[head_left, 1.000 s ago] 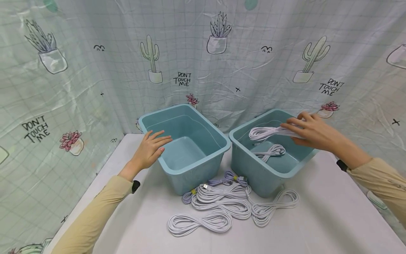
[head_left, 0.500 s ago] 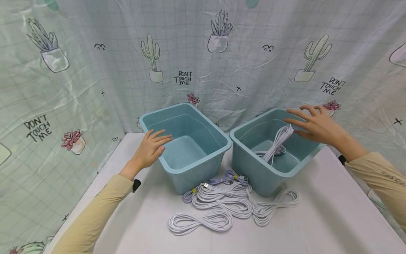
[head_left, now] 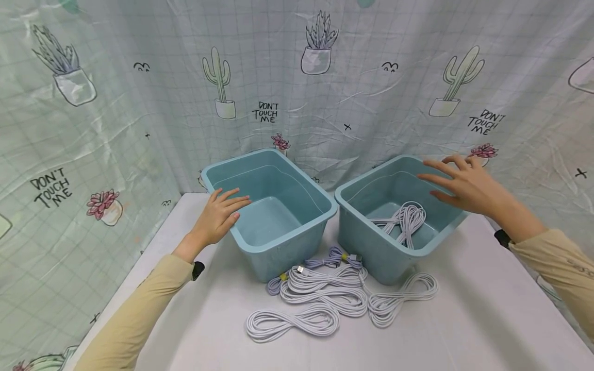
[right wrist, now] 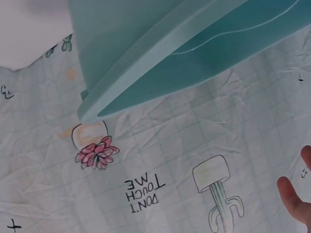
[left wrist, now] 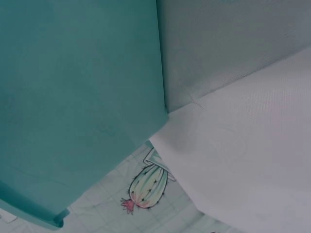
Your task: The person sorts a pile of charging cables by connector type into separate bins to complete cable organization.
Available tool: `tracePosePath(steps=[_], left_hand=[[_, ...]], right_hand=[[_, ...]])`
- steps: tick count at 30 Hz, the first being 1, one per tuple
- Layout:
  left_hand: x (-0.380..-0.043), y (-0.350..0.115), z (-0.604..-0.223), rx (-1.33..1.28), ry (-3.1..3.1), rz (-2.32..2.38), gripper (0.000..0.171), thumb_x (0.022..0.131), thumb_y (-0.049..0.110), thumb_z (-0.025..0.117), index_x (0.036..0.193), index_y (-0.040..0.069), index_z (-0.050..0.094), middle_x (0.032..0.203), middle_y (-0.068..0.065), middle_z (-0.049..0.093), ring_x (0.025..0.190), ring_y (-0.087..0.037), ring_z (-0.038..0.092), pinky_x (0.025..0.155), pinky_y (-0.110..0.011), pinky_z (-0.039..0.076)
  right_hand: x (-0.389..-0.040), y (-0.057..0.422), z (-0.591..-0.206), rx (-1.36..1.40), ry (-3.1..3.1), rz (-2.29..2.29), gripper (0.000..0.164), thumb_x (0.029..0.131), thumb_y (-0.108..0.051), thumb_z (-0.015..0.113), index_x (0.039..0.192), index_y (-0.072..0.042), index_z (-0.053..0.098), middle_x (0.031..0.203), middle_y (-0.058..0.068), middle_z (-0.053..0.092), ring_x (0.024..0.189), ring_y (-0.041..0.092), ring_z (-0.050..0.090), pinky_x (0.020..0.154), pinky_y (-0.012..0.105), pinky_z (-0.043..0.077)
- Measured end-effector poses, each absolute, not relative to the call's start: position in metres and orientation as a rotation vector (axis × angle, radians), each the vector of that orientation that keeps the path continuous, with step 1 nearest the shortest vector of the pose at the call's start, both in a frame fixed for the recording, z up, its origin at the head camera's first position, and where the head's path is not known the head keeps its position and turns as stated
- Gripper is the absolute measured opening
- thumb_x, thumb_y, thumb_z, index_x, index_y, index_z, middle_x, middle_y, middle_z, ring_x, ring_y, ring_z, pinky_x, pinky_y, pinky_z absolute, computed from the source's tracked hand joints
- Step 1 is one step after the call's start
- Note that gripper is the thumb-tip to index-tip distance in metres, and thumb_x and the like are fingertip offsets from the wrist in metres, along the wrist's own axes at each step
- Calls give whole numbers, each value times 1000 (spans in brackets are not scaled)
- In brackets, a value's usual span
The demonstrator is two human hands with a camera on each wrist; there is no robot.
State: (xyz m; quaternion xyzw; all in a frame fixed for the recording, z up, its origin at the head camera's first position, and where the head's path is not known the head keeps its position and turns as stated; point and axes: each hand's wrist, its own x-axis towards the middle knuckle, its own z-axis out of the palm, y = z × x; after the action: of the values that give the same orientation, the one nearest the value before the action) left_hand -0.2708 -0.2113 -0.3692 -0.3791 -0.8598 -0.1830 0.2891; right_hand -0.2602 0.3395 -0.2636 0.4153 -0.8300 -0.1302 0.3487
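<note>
In the head view my right hand (head_left: 468,186) hovers with spread fingers over the right edge of the right blue-green bin (head_left: 371,246), holding nothing. Inside that bin, bundled white cables (head_left: 410,222) lie against one another on the bottom. My left hand (head_left: 217,219) rests with fingers extended at the left rim of the left blue-green bin (head_left: 287,245), which has nothing inside. In the right wrist view only fingertips (right wrist: 291,196) show, apart from the bin's rim (right wrist: 141,63). The left wrist view shows the outer wall of a bin (left wrist: 77,97), with the hand out of sight.
In front of the bins, several bundled cables lie on the white table (head_left: 223,330): a white figure-eight cable (head_left: 293,322), another white cable (head_left: 401,300), stacked white cables (head_left: 325,291) and a purple cable (head_left: 345,258) with a yellow tie. A cactus-print curtain (head_left: 287,67) encloses the table.
My right hand has let go of a white cable bundle, which has dropped into the right bin onto the other one. The left hand has stayed in place.
</note>
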Motion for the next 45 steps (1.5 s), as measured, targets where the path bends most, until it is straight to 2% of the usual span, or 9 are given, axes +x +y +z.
tracePosePath(steps=[3,9,15,21,28,32,39,45], left_hand=[[-271,-212,-369,-1017,-2292,-486,67,94,51,13,117,9,60,118,-10,60,120,-36,43,100,-62,18],[-272,-213,-370,-1021,-2294,-487,49,96,38,27,118,9,59,119,-10,60,121,-36,42,101,-62,17],[-273,-212,-371,-1014,-2291,-476,59,96,45,19,117,8,60,119,-11,60,121,-36,42,101,-61,18],[-272,-213,-371,-1026,-2285,-486,41,94,30,33,118,9,59,120,-11,59,121,-36,42,101,-62,17],[-271,-212,-372,-1025,-2291,-500,59,96,47,19,118,10,59,120,-10,59,121,-37,42,101,-61,17],[-271,-212,-372,-1025,-2295,-500,57,96,46,20,119,11,58,121,-10,59,121,-38,42,102,-61,16],[-270,-212,-371,-1023,-2294,-501,60,95,48,18,119,11,59,121,-10,59,122,-36,41,102,-61,16],[-270,-213,-372,-1021,-2294,-508,58,96,47,20,118,9,59,121,-10,59,123,-36,41,103,-60,15]], right_hand=[[-256,337,-264,1073,-2135,-316,63,92,-57,13,113,-18,59,122,10,52,93,32,48,59,48,37],[-247,329,-264,1084,-2096,-253,58,92,-55,19,111,-18,60,118,10,54,93,32,48,57,46,35],[-240,320,-264,1091,-2059,-214,56,93,-54,22,110,-17,60,115,10,57,92,31,49,55,44,36],[-230,312,-266,1091,-2047,-165,54,93,-52,25,109,-15,61,112,10,58,92,32,49,60,48,37],[-216,303,-269,1093,-2071,-124,51,93,-50,28,109,-15,60,111,9,58,92,32,49,65,50,40],[-207,295,-271,1084,-2092,-87,49,93,-49,31,110,-13,61,110,9,58,92,31,49,64,48,39],[-195,278,-275,1118,-2084,-34,49,93,-48,30,111,-12,59,111,9,57,92,30,48,69,51,38],[-187,263,-281,1148,-2077,-29,49,94,-46,29,113,-12,59,111,9,58,93,29,48,67,47,38]])
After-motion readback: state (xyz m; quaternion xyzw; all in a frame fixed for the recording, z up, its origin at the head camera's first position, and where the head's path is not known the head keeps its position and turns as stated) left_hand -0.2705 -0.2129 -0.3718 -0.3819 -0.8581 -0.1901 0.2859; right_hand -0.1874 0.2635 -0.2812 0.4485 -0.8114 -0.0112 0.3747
